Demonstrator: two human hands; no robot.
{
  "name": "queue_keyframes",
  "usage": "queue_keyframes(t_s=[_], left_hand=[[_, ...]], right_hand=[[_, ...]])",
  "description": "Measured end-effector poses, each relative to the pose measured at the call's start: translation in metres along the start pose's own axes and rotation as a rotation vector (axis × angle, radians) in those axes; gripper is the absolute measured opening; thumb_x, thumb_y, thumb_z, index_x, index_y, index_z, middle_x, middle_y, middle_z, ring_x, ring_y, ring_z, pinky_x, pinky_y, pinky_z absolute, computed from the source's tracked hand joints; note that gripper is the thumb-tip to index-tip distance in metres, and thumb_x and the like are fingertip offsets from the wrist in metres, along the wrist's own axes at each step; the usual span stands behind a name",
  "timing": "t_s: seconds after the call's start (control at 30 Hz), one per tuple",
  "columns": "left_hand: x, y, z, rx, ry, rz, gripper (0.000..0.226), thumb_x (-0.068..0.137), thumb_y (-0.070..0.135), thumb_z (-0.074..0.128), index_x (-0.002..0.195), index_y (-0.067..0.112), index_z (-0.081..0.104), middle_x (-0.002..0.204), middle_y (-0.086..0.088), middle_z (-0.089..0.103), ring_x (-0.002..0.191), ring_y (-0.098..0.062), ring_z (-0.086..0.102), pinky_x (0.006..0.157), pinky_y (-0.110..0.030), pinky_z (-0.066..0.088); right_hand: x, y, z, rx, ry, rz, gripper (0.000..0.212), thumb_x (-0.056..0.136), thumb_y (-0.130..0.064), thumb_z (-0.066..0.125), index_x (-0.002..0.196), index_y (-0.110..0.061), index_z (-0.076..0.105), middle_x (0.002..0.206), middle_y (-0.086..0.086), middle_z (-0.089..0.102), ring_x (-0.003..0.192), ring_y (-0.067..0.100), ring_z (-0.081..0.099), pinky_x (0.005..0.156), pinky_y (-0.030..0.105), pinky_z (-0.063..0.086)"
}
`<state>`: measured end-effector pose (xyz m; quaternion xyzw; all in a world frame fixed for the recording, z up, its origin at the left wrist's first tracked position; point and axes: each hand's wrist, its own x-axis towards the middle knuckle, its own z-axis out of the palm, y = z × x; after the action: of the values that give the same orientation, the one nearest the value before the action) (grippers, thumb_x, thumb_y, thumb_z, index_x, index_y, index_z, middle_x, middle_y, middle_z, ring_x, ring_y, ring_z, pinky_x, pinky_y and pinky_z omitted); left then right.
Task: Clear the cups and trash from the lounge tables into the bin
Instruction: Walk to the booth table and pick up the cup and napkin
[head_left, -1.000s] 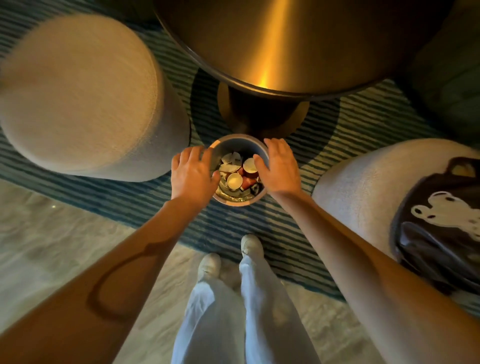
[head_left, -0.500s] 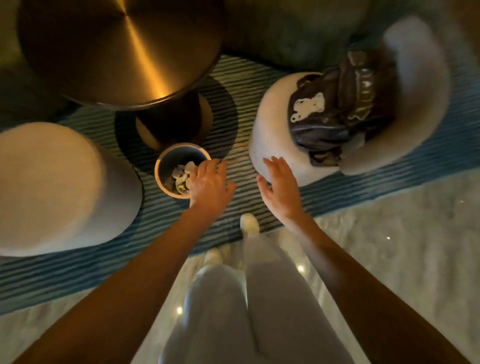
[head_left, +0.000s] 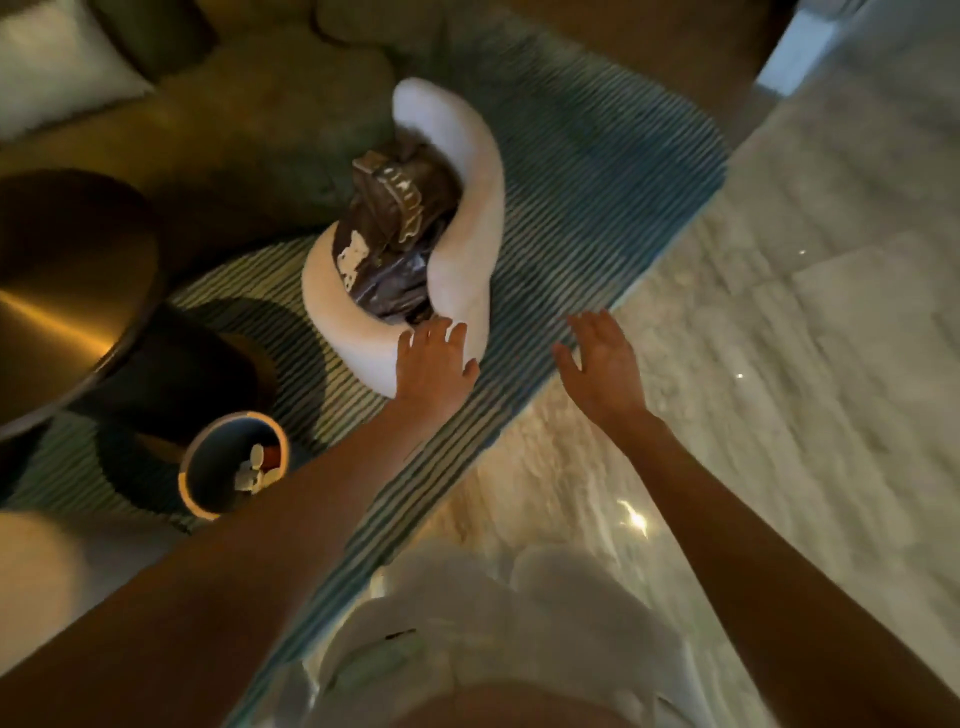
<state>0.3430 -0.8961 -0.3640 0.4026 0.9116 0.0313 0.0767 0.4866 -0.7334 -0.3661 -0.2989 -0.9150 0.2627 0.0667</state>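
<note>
The small round bin (head_left: 193, 470) stands on the striped rug at the lower left, with white cups and a bit of red trash (head_left: 255, 466) inside. My left forearm crosses just beside its rim. My left hand (head_left: 432, 359) is open, fingers spread, in front of the white curved chair. My right hand (head_left: 600, 358) is open too, held over the rug's edge, well to the right of the bin. Both hands hold nothing. The round brass table (head_left: 62, 291) is at the left edge.
A white curved chair (head_left: 467, 218) holds a dark brown bag (head_left: 395, 234). A green sofa (head_left: 270, 119) lies behind. A pale pouf (head_left: 47, 566) sits at the lower left. The blue striped rug (head_left: 597, 171) ends at a glossy marble floor (head_left: 805, 364) on the right.
Both hands have left the bin's rim and swung to the right, away from it. The view has turned right, so the bin and table now sit at the left.
</note>
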Motion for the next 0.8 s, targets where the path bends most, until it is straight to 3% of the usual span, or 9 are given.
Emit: queue_keyframes(t_s=[0.17, 0.4, 0.8], left_hand=[[0.056, 0.110, -0.015, -0.014, 0.049, 0.102, 0.050, 0.092, 0.038, 0.050, 0.132, 0.009, 0.048, 0.133, -0.014, 0.052, 0.120, -0.032, 0.047, 0.098, -0.044, 0.039], [0.163, 0.211, -0.042, -0.008, 0.105, 0.226, 0.044, 0.090, 0.037, 0.052, 0.123, 0.007, 0.056, 0.119, -0.015, 0.058, 0.109, -0.032, 0.052, 0.091, -0.043, 0.041], [0.454, 0.326, -0.097, -0.039, 0.124, 0.252, 0.054, 0.094, 0.042, 0.046, 0.137, 0.009, 0.044, 0.136, -0.014, 0.048, 0.125, -0.031, 0.044, 0.104, -0.045, 0.036]], right_hand=[[0.012, 0.095, -0.084, -0.118, 0.034, 0.068, 0.052, 0.099, -0.037, 0.043, 0.143, -0.010, 0.041, 0.149, 0.015, 0.040, 0.144, 0.032, 0.026, 0.117, 0.045, 0.023], [0.073, 0.181, -0.156, -0.180, 0.043, 0.175, 0.053, 0.099, -0.042, 0.039, 0.144, -0.013, 0.038, 0.149, 0.013, 0.040, 0.142, 0.031, 0.028, 0.117, 0.045, 0.025], [0.331, 0.281, -0.278, -0.220, 0.101, 0.164, 0.051, 0.098, -0.039, 0.042, 0.141, -0.012, 0.041, 0.145, 0.011, 0.044, 0.138, 0.030, 0.032, 0.115, 0.041, 0.023]])
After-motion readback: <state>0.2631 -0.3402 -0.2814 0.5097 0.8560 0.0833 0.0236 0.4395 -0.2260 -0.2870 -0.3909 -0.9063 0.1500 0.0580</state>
